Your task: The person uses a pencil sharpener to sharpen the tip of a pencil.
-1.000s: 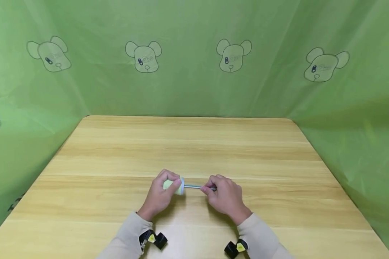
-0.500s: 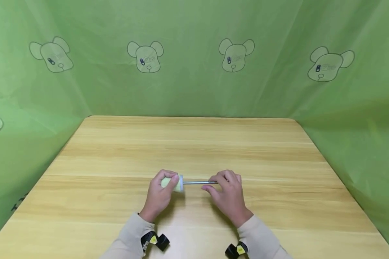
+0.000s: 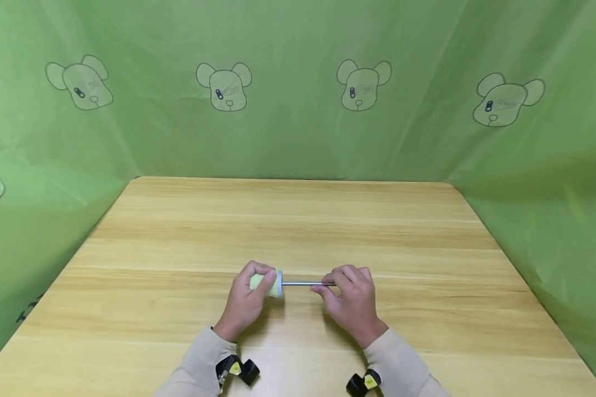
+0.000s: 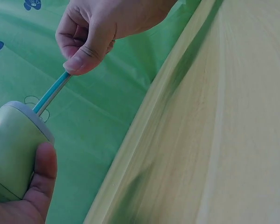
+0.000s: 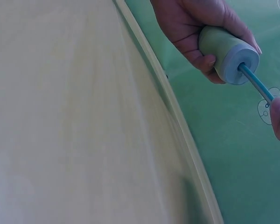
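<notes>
Green cylinder [image 4: 15, 147] | left hand [image 3: 245, 298] grips it | right hand [image 3: 352, 300] pinches slim rod [image 3: 298, 283]

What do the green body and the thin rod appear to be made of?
The green body is probably smooth, satin plastic: soft highlights and a fine seam show. The thin rod looks glossy, with a bright streak along its length; it could be painted wood, plastic or metal.

cloth [image 3: 298, 143]: hanging green behind and at both sides | animal heads [image 3: 228, 91]: running across it | table [image 3: 298, 226]: showing pale wood grain
</notes>
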{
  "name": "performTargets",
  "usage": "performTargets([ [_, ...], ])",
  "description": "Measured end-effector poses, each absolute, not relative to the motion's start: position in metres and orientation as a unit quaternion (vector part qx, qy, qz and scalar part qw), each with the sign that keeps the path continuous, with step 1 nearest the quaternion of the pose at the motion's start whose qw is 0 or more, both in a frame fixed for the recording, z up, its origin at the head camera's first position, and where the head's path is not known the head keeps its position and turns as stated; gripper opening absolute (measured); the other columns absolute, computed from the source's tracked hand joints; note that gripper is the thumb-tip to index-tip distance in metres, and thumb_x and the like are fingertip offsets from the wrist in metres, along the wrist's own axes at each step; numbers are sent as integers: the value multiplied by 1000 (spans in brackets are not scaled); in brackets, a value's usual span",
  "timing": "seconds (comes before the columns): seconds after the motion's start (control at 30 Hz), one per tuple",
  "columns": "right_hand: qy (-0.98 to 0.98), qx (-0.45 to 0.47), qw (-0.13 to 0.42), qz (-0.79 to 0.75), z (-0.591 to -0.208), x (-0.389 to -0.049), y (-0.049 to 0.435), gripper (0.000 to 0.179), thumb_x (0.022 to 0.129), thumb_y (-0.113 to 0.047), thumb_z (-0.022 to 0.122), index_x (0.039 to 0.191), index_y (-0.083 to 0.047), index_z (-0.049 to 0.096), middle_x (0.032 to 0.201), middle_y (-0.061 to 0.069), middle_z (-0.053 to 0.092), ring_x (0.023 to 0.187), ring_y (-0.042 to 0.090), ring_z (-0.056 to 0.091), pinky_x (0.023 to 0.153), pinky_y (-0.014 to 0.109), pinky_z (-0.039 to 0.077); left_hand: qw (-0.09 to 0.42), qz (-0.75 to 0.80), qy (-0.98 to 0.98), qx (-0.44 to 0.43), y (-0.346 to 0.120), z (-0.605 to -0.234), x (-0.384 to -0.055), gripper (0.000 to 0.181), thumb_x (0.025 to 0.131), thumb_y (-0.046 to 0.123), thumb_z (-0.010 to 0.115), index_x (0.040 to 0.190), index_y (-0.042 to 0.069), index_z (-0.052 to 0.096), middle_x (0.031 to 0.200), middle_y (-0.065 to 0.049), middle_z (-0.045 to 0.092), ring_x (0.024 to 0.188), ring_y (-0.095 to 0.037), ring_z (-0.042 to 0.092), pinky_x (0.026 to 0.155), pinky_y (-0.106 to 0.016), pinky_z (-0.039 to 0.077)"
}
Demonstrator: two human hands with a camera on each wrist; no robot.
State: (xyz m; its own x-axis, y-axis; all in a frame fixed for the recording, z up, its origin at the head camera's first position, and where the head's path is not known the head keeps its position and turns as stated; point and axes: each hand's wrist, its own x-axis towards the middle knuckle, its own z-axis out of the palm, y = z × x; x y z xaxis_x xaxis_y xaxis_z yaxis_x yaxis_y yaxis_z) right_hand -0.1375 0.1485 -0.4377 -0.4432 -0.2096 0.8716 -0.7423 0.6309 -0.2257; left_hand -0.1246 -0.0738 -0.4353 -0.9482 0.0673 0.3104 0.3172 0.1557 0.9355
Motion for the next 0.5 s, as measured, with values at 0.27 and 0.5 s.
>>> performTargets([
  [0.27, -824, 277, 421, 259, -434, -136, 149, 42, 84, -47, 69, 65, -9, 66, 63, -1, 62, 49, 13, 56, 46, 27, 39, 118, -626, -755, -157, -73, -437, -126, 10, 94, 10, 60, 91, 1, 59, 102, -13, 65, 97, -30, 60, 91, -50, 48],
  [0.5, -859, 240, 373, 258, -432, -133, 149, 39, 76, -48, 76, 67, -10, 70, 68, -1, 63, 56, 15, 56, 57, 35, 42, 106, -638, -752, -128, -71, -436, -126, 12, 94, 11, 62, 92, 0, 60, 103, -15, 65, 91, -28, 60, 78, -34, 52],
])
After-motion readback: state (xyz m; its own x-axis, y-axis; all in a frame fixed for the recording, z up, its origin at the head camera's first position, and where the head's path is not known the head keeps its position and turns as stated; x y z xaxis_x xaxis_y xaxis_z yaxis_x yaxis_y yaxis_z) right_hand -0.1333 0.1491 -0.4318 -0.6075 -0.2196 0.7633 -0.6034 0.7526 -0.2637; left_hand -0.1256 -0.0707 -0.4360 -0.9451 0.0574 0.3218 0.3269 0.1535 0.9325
